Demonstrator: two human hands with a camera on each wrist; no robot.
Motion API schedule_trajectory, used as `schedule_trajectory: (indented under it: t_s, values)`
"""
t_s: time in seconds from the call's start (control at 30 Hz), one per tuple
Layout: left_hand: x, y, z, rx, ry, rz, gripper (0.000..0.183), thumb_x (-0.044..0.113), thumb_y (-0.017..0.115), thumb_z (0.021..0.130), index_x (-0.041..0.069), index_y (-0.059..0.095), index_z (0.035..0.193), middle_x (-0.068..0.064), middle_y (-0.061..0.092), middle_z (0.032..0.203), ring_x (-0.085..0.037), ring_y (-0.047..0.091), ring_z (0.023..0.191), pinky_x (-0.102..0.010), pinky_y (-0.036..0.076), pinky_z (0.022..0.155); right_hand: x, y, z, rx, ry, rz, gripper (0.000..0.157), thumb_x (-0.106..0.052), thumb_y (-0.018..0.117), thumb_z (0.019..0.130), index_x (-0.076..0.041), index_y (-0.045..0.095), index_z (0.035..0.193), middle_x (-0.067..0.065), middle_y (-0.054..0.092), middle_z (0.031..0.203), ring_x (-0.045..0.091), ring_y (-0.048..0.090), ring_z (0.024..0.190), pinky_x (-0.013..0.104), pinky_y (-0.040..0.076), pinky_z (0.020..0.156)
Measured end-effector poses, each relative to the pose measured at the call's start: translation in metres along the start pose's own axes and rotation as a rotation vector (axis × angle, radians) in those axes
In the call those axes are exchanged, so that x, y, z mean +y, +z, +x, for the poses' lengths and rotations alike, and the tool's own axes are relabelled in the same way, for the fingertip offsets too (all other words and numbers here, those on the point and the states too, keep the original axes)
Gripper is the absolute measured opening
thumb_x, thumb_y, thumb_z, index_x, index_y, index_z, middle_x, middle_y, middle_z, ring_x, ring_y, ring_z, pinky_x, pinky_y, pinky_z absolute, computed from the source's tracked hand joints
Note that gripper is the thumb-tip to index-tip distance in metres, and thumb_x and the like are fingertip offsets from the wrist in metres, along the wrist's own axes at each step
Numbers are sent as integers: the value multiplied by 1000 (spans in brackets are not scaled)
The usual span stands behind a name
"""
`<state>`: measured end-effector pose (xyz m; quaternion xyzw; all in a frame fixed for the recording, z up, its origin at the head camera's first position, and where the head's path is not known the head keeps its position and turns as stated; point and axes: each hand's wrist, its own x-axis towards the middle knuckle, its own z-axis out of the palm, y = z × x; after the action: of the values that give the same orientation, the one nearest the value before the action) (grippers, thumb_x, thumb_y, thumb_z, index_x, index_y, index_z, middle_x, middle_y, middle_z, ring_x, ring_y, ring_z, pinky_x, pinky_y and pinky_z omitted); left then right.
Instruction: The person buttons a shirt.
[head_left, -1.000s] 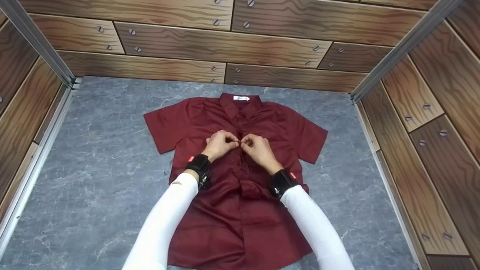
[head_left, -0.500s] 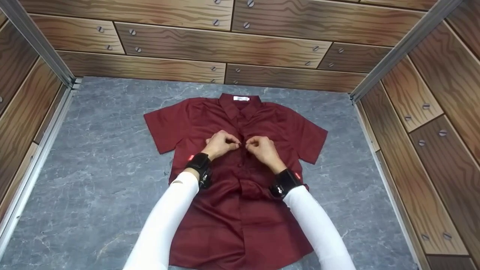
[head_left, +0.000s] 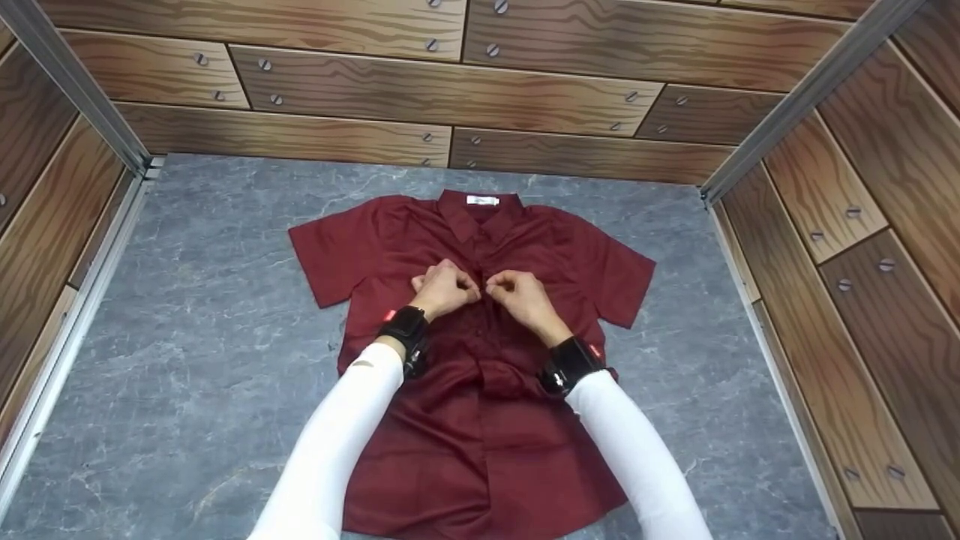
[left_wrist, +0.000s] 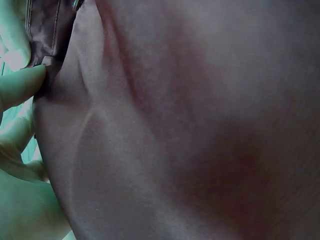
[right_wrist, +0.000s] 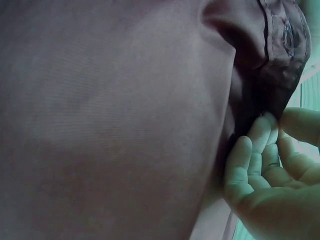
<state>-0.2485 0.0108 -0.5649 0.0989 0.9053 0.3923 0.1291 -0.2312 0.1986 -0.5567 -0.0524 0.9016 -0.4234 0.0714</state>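
Observation:
A dark red short-sleeved shirt [head_left: 435, 457] lies front up, its collar [head_left: 459, 217] pointing away. At chest height on the front opening, my left hand [head_left: 444, 291] pinches the cloth edge between thumb and index finger. Just across from it, my right hand [head_left: 526, 300] pinches the other edge of the opening, fingertips a small gap away from the left ones. A stitched buttonhole [right_wrist: 289, 37] shows on the front strip above the right fingers in the right wrist view. In the left wrist view, the left index finger [left_wrist: 22, 87] presses on the stitched edge.
The shirt lies on a grey marbled tabletop [head_left: 187, 337]. Wood-patterned panels form a back wall [head_left: 360, 82] and a right wall [head_left: 847, 262], with another at the left. Metal posts stand in the back corners. Folds bunch across the shirt's middle.
My right hand has shifted slightly right, parting from the left fingertips. The left hand has turned a little and its wrist moved slightly right. The shirt lies almost unchanged.

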Motion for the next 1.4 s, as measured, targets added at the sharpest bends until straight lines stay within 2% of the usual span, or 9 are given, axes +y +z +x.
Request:
schedule_trajectory:
  t_s: [0.4,0.63,0.9,1.17,1.3,1.4]
  values:
    - [2,1,0,17,-33,51,7,24,80,81,18,83,81,-3,66,111,-32,55,112,-55,30,96,-2,6,0,-3,-61,-64,13,-19,72,96,-11,81,101,1,77,102,18,69,96,37,51,88]
    - [1,1,0,2,-51,48,8,22,80,84,15,82,83,-3,62,113,-32,52,116,-55,28,99,-1,9,-2,11,-105,-81,17,-10,66,94,-13,81,101,0,77,103,16,65,89,33,49,82]
    - [-1,0,0,5,-51,40,12,23,79,86,12,82,91,-3,62,112,-33,52,115,-56,27,101,-2,14,-5,20,-152,-147,10,-14,73,97,-15,78,105,-1,76,108,18,69,97,37,54,87]
    - [-4,-6,0,-36,-27,8,13,23,77,86,13,82,92,-1,63,113,-31,54,114,-54,30,100,-1,18,-5,64,-212,-212,11,-11,75,94,-14,76,105,2,75,99,20,69,88,39,55,79]
    - [-5,-9,-2,-48,-21,-40,17,27,74,84,13,81,91,0,63,111,-28,55,113,-54,30,100,0,19,-5,77,-223,-222,12,-9,74,93,-14,75,104,1,74,95,19,68,84,38,54,77]
    - [-6,-9,-2,-51,-14,-51,18,30,75,87,14,81,90,1,62,111,-28,55,112,-54,29,101,1,19,-5,77,-226,-215,12,-8,73,93,-14,74,103,1,74,94,18,68,83,38,54,77]
